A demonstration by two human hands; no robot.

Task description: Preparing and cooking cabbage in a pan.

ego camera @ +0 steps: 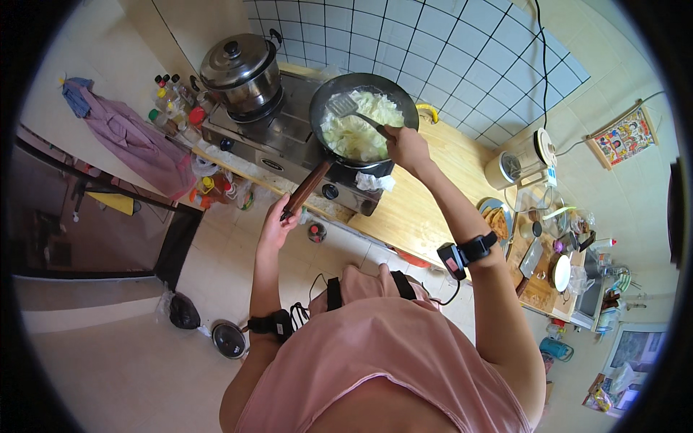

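My left hand (282,223) grips the end of the brown wooden handle of a dark wok (407,103). The wok sits over the right side of a gas stove (295,132). Pale green chopped leafy vegetable, apparently cabbage (360,135), fills its middle. My right hand (410,150) holds a slotted spatula (342,106) above the wok's right rim. The spatula's grey blade rests at the upper left of the cabbage, and my fingers cover the end of its handle.
A lidded steel pot (238,76) stands on the left burner, beside several condiment bottles (173,100). A crumpled white cloth or tissue (374,182) lies at the stove's front. Rightward along the wooden counter (427,211) are a blender (522,159), a plate of flatbread (495,219) and a cleaver (530,260).
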